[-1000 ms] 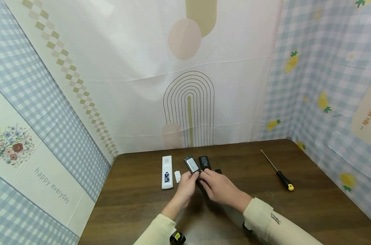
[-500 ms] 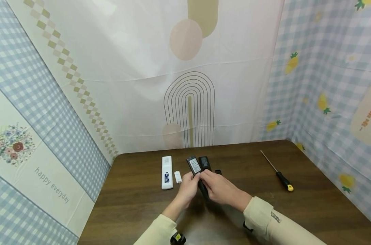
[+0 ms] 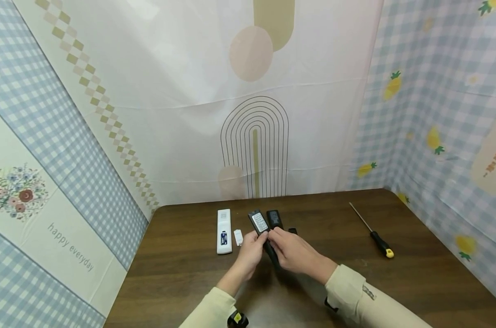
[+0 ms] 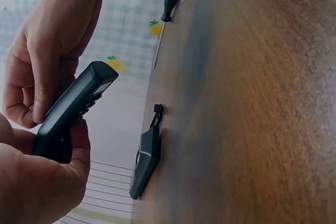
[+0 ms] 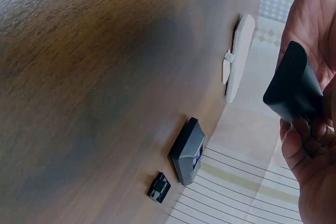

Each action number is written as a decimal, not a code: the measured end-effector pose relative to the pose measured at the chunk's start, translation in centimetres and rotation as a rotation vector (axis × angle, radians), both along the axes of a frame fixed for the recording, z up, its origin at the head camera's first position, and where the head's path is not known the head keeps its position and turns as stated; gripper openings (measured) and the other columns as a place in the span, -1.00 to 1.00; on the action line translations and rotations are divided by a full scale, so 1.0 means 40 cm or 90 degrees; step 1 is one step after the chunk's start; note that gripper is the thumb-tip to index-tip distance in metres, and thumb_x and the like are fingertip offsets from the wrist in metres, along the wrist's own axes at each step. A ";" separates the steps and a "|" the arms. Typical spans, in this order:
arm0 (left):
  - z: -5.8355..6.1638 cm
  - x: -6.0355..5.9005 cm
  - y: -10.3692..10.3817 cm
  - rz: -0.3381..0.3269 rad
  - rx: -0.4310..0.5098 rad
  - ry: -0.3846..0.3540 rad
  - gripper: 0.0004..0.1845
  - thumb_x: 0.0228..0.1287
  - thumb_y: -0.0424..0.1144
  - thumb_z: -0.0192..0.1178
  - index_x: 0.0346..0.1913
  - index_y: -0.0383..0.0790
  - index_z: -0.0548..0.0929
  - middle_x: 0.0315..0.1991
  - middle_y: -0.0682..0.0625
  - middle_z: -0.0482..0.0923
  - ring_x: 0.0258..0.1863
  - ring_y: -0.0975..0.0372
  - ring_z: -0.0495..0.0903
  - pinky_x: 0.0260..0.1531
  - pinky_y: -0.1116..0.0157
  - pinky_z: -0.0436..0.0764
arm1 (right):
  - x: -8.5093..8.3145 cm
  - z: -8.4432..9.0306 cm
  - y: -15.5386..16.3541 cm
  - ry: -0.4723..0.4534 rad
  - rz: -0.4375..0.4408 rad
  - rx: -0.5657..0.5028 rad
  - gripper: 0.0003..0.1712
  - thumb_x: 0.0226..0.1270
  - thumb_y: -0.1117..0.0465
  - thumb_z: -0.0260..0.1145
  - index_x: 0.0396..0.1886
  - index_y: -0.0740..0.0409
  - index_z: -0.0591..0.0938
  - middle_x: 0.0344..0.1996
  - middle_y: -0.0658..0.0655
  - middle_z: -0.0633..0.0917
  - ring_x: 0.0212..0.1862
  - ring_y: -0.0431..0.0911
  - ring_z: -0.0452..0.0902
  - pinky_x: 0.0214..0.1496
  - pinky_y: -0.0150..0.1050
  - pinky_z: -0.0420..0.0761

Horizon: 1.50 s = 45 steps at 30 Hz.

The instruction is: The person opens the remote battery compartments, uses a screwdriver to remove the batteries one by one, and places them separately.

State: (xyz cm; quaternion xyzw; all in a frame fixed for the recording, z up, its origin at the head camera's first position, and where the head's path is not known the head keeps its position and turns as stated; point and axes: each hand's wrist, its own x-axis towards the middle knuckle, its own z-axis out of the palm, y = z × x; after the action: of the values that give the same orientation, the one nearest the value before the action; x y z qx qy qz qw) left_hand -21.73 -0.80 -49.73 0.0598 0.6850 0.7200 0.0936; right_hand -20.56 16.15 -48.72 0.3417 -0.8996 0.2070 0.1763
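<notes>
Both hands hold one black remote (image 3: pixel 259 222) just above the table, label side up, its far end pointing away. My left hand (image 3: pixel 257 238) grips its left edge, fingers curled under it (image 4: pixel 73 109). My right hand (image 3: pixel 275 237) pinches its right edge near the middle (image 5: pixel 294 85). A second black remote (image 3: pixel 274 217) lies on the table just beyond, back up with its battery bay showing (image 5: pixel 187 150). A small black cover (image 3: pixel 292 230) lies beside it (image 4: pixel 157 109).
A white remote (image 3: pixel 224 224) with an open battery bay lies at the left, its white cover (image 3: pixel 237 237) next to it. A black-and-yellow screwdriver (image 3: pixel 375 232) lies at the right on the brown table (image 3: pixel 395 282). Patterned cloth walls enclose three sides.
The held remote has shifted slightly to the right and tilted a little. Both hands keep their hold in nearly the same place.
</notes>
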 end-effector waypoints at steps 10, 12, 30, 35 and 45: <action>-0.009 -0.006 0.004 -0.008 0.004 -0.006 -0.62 0.68 -0.21 0.04 0.14 -0.51 0.66 -0.08 -0.13 0.80 -0.19 0.31 0.69 0.01 0.25 0.66 | 0.005 -0.002 0.022 0.006 -0.003 -0.020 -0.94 0.59 0.25 0.28 -0.07 -0.02 0.61 -0.26 -0.09 0.55 -0.37 -0.33 0.33 -0.35 -0.48 0.45; -0.009 -0.005 0.005 -0.012 0.005 -0.004 -0.62 0.68 -0.21 0.04 0.14 -0.51 0.66 -0.08 -0.13 0.80 -0.19 0.31 0.69 0.02 0.26 0.66 | 0.006 -0.002 0.026 0.007 -0.007 -0.018 -0.96 0.62 0.22 0.26 -0.08 -0.02 0.62 -0.26 -0.09 0.54 -0.38 -0.33 0.32 -0.36 -0.49 0.43; -0.004 -0.005 0.014 -0.025 -0.013 0.002 -0.59 0.71 -0.19 -0.01 0.19 -0.50 0.65 0.01 -0.21 0.79 -0.13 0.31 0.69 0.00 0.32 0.66 | 0.003 -0.006 0.034 0.006 0.002 -0.029 -0.88 0.58 0.18 0.34 -0.17 0.00 0.53 -0.28 -0.08 0.53 -0.44 -0.38 0.25 -0.42 -0.50 0.35; -0.002 -0.003 0.017 -0.029 -0.004 -0.001 -0.60 0.71 -0.20 0.00 0.20 -0.50 0.65 -0.01 -0.18 0.80 -0.14 0.32 0.69 -0.03 0.36 0.65 | 0.002 -0.002 0.035 -0.003 0.015 -0.033 -0.90 0.60 0.20 0.31 -0.16 0.01 0.54 -0.30 -0.08 0.52 -0.42 -0.38 0.26 -0.41 -0.51 0.36; -0.001 0.003 0.030 -0.021 -0.010 0.027 -0.63 0.68 -0.23 0.03 0.12 -0.51 0.68 -0.15 -0.01 0.76 -0.20 0.35 0.63 -0.08 0.38 0.61 | 0.002 0.016 0.037 -0.021 0.033 -0.014 -0.93 0.62 0.15 0.29 -0.15 -0.01 0.60 -0.25 -0.08 0.57 -0.34 -0.33 0.40 -0.31 -0.44 0.51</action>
State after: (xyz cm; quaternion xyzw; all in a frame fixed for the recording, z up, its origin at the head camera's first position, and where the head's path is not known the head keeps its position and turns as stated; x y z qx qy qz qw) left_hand -21.63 0.40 -49.75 0.0856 0.6911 0.7118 0.0915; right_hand -20.46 17.62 -48.08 0.3596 -0.8908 0.2271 0.1597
